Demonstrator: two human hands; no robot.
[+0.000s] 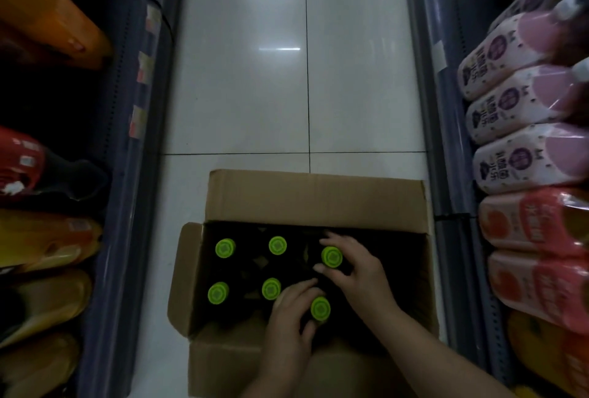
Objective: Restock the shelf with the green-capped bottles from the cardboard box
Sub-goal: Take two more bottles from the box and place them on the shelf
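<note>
Cardboard box: matt brown corrugated board. Bottle caps: smooth green plastic. Floor: glossy white tile, reflective.

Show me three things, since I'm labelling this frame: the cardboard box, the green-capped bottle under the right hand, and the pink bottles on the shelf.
cardboard box (315, 195): head view, far flap.
green-capped bottle (331, 257): head view, cap top.
pink bottles (522, 160): head view, one bottle's label.

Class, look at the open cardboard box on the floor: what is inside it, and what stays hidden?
Inside the cardboard box stand six green-capped bottles in two rows. The left hand and right hand each grasp one. The dark bottle bodies and the box floor cannot be made out.
</note>
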